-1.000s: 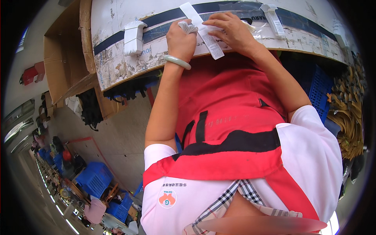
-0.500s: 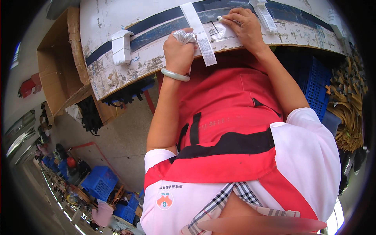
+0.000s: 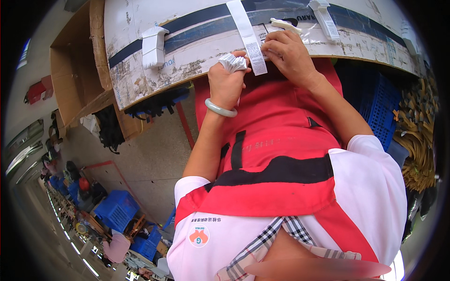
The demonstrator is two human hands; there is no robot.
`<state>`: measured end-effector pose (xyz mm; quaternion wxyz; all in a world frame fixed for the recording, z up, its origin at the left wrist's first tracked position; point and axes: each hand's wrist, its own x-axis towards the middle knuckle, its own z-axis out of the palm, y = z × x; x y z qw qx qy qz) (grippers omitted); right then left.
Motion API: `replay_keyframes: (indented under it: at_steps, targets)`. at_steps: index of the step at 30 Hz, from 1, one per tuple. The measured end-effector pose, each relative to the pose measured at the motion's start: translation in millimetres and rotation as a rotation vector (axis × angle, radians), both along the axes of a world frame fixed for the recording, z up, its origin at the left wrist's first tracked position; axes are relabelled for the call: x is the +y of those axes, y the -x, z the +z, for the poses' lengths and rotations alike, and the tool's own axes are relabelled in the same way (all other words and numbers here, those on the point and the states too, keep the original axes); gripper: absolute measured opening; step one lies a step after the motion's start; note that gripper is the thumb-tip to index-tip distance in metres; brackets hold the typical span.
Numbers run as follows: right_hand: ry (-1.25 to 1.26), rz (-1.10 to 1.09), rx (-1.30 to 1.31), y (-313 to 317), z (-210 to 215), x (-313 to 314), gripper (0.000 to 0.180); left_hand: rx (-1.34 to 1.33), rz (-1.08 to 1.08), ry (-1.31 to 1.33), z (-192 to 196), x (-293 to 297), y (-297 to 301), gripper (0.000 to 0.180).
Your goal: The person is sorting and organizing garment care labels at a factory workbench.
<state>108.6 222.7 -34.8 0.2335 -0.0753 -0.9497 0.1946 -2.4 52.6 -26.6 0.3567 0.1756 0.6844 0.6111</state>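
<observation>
Lying slantwise over the near edge of the workbench, a long white printed label strip is placed between the two hands. Its long axis is directed from the far side of the bench, slightly to the left, toward the person and slightly to the right; its near end is carried past the bench edge, and a dark band on the bench top is crossed by its far part. The lower half of the strip is flanked closely on both sides. By the left hand, set to the left of the near end, a bundle of folded white labels is gripped, with the fingers closed around it and the fanned edges exposed at the top. By the right hand, the right-hand edge of the strip is approached somewhat farther up; its fingers are loosely curled, with the tips close together, but whether the strip is touched or pinched cannot be told. Neither hand can be judged clearly nearer. Well apart on either side, a left label stack and a right label stack are set, and an off-white rolled scrap is seen just beyond the right hand.
</observation>
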Motion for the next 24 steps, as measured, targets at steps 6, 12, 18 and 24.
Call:
replay_keyframes:
  at_steps: [6, 12, 18, 24]
  targets:
    - [0.077, -0.048, 0.107, 36.8, 4.2, 5.4, 0.011, -0.064, 0.0, -0.049, -5.8, -7.8, 1.9, 0.02]
    - [0.159, 0.011, 0.116, 43.3, -9.4, 6.6, 0.014, 0.028, 0.0, -0.074, -4.6, -16.7, 4.9, 0.02]
    - [0.563, 0.232, 0.059, 28.1, 37.3, -16.4, 0.014, 0.686, 0.026, -0.292, 6.1, -15.5, 20.4, 0.019]
    - [0.807, 0.191, -0.255, 21.6, 48.0, -16.0, 0.017, 0.254, -0.013, -0.203, 2.7, -25.5, 14.9, 0.017]
